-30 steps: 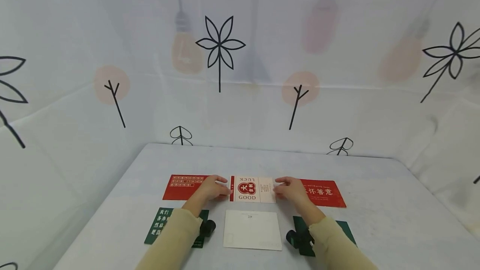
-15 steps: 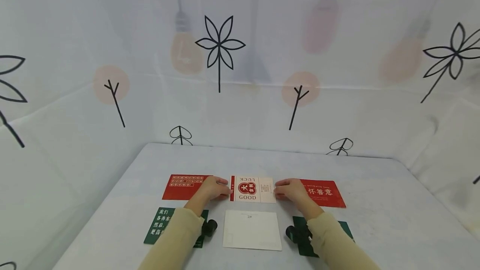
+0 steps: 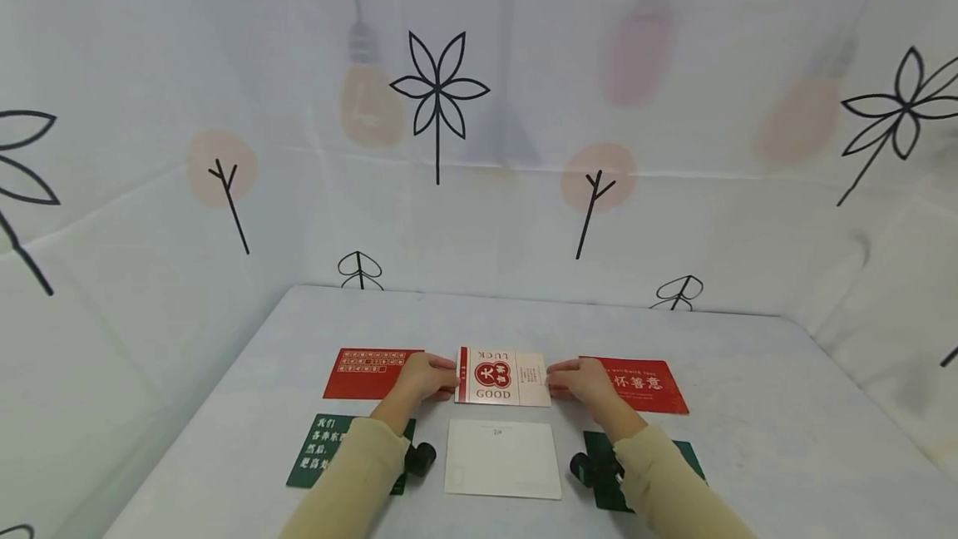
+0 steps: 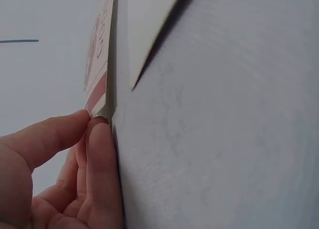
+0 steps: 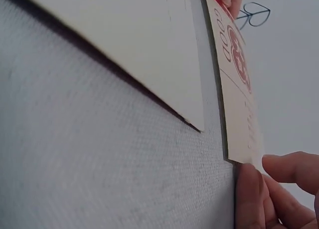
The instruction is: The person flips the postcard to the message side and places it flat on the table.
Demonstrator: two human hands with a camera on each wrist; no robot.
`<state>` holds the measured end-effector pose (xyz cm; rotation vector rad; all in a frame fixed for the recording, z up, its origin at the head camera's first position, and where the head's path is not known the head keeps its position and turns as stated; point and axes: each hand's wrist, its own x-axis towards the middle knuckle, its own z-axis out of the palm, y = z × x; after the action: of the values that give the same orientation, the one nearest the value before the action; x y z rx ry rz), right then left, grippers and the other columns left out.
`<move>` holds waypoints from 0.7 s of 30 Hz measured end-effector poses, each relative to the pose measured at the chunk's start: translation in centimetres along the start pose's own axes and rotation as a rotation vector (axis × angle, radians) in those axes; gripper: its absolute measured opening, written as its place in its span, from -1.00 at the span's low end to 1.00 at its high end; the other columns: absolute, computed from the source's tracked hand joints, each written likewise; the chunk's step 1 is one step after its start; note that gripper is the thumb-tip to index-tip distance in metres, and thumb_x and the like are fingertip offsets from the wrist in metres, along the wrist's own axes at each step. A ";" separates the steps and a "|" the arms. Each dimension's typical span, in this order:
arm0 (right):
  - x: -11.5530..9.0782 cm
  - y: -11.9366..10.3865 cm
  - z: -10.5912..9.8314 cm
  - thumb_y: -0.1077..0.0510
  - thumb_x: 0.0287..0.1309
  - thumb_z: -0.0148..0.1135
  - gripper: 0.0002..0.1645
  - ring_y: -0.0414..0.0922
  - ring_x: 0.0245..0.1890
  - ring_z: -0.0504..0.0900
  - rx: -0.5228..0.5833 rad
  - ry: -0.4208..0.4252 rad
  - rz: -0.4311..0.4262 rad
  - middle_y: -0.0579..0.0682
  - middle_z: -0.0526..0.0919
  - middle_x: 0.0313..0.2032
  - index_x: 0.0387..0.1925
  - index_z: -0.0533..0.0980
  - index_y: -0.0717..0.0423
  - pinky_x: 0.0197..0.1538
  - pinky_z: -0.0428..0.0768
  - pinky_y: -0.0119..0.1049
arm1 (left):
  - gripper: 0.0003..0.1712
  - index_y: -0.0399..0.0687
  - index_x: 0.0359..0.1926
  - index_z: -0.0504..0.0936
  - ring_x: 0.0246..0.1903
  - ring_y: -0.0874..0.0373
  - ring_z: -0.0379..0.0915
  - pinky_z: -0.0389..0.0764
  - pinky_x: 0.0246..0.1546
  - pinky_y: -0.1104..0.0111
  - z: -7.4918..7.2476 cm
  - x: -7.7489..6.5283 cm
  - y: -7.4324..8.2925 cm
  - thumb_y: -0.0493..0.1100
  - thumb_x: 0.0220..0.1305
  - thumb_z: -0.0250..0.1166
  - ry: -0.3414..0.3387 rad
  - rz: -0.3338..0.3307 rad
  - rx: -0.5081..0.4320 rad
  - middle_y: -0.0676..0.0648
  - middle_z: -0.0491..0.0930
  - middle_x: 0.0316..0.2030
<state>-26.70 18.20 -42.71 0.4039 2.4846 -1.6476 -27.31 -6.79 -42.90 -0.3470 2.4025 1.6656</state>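
Observation:
A cream card (image 3: 502, 376) printed in red with "GOOD LUCK" lies between my two hands in the head view. My left hand (image 3: 425, 379) pinches its left end; in the left wrist view the thumb and forefinger (image 4: 102, 149) meet at the card's corner, which bends a little. At the other end is my right hand (image 3: 584, 381). Its forefinger (image 5: 247, 191) touches the card's edge in the right wrist view, while the thumb (image 5: 286, 165) stands slightly apart from the card.
Red cards lie at the left (image 3: 359, 374) and right (image 3: 651, 389), partly behind the hands. A blank-looking white card (image 3: 503, 460) lies nearer. Green cards (image 3: 314, 456) lie under both forearms, the right one (image 3: 690, 460) mostly hidden. A patterned cloth (image 3: 479, 215) hangs behind the table.
The left end of the GOOD LUCK card has shifted slightly left and seems to have risen a little. My right hand has hardly moved. The other cards lie as before.

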 end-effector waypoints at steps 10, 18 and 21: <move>0.1 0.1 0.2 0.24 0.11 0.26 -0.68 -0.18 -0.50 0.61 0.072 -0.003 0.014 0.16 0.63 -0.27 -0.13 0.54 0.39 -0.30 0.63 -0.33 | -0.70 -0.22 -0.12 0.58 -0.47 0.12 0.54 0.62 -0.48 0.41 0.0 -0.2 0.0 -0.24 0.10 0.36 0.009 -0.011 -0.031 -0.14 0.57 -0.36; -0.1 0.2 0.1 0.19 0.11 0.28 -0.65 -0.18 -0.53 0.62 0.062 0.009 0.024 0.12 0.65 -0.33 -0.14 0.54 0.39 -0.30 0.62 -0.35 | -0.69 -0.24 -0.12 0.57 -0.49 0.09 0.53 0.62 -0.49 0.39 -0.2 -0.5 -0.1 -0.18 0.13 0.35 0.000 -0.011 -0.065 -0.14 0.57 -0.41; -0.1 0.2 0.0 0.20 0.10 0.28 -0.65 -0.17 -0.51 0.61 0.076 0.007 0.020 0.11 0.65 -0.35 -0.15 0.54 0.40 -0.31 0.63 -0.35 | -0.68 -0.24 -0.11 0.55 -0.47 0.09 0.53 0.63 -0.48 0.39 -0.4 -0.6 0.0 -0.18 0.14 0.34 -0.009 -0.006 -0.072 -0.14 0.57 -0.40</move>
<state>-26.51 18.22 -42.88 0.4419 2.4206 -1.7398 -26.72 -7.12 -42.60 -0.3564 2.3374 1.7510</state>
